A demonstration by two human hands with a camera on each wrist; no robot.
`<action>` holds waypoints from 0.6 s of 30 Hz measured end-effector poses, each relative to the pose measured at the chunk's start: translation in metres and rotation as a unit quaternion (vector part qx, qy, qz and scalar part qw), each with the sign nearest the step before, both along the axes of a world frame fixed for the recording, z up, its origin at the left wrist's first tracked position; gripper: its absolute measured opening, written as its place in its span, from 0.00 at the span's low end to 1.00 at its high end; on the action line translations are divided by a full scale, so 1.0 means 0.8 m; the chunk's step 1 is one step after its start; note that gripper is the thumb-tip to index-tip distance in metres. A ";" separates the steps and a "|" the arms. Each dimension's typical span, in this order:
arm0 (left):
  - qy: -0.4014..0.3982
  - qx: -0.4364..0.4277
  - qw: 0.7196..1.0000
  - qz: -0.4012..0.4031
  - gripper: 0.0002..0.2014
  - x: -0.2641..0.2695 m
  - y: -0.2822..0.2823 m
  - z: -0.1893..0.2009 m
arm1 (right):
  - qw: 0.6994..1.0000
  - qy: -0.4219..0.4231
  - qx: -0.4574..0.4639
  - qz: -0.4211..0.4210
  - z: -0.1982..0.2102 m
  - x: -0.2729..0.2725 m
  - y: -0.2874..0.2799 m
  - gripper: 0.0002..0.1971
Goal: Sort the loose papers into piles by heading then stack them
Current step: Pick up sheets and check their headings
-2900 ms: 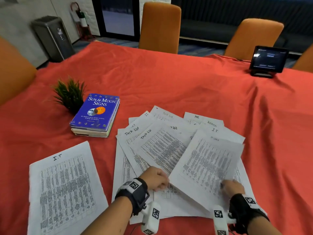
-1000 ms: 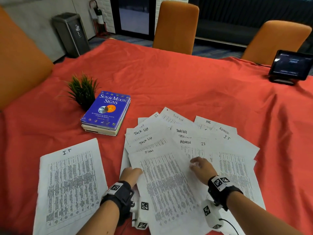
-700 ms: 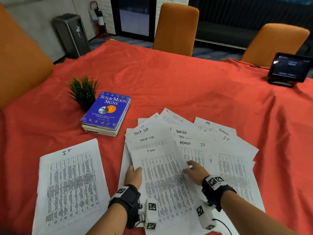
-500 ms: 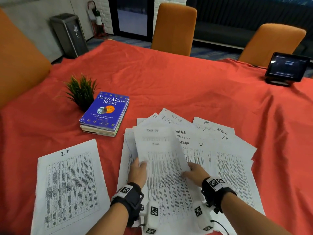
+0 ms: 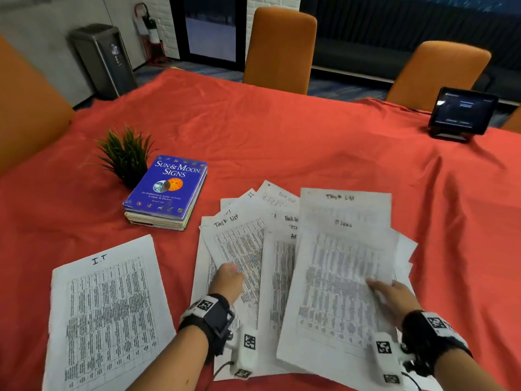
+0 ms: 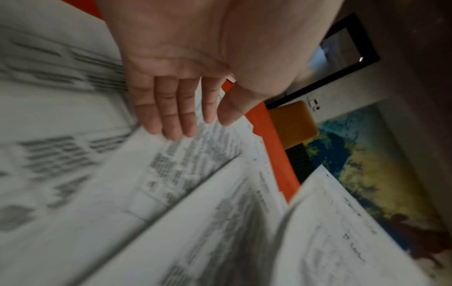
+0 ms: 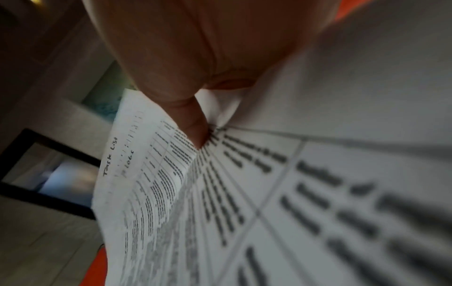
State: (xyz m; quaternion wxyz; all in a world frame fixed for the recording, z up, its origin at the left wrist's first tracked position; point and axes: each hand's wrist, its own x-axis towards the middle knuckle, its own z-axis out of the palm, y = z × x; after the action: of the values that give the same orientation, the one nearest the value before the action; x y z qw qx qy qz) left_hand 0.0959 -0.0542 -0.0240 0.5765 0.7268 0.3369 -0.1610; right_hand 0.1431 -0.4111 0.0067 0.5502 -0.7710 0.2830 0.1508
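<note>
Two lifted sheets (image 5: 341, 266) fan away from the right hand's (image 5: 390, 296) pinching grip; left hand (image 5: 225, 280) lies spread on the pile (image 5: 239, 249).

You can't read the small printed tables on any of the papers (image 5: 248, 249); only handwritten headings come through, and several of those are covered by the lifted sheet (image 5: 341, 277), whose own lower heading is smeared. Under that sheet the fingers of your right hand (image 5: 390, 296) are hidden in the head view, and in the right wrist view only a thumb (image 7: 193, 123) shows. The left wrist view is blurred across most of the print beneath your left hand (image 6: 181, 92). The IT sheet (image 5: 107, 314) runs off the bottom edge. The tablet (image 5: 462, 112) screen is too small to read.
</note>
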 end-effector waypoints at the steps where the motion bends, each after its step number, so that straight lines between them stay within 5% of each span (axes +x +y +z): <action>1: 0.022 0.014 1.000 -0.014 0.22 -0.004 0.002 -0.009 | 1.000 0.009 0.003 -0.013 0.000 -0.007 -0.009 0.12; 6: 0.037 -0.003 0.997 -0.074 0.29 -0.014 -0.023 -0.029 | 0.999 0.036 -0.009 -0.031 -0.007 -0.038 -0.023 0.07; 10: 0.005 0.041 0.992 -0.117 0.19 -0.008 -0.054 -0.022 | 0.997 0.051 -0.048 0.025 -0.024 -0.045 -0.001 0.18; 18: 0.024 0.043 0.989 -0.138 0.05 -0.021 -0.048 -0.032 | 0.984 0.050 -0.045 0.165 -0.009 -0.043 0.068 0.08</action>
State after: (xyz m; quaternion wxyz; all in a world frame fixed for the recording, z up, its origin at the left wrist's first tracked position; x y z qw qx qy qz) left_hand 0.0791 -0.0923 -0.0494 0.5091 0.7861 0.2539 -0.2417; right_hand 0.1087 -0.3569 -0.0006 0.4677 -0.8226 0.1851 0.2651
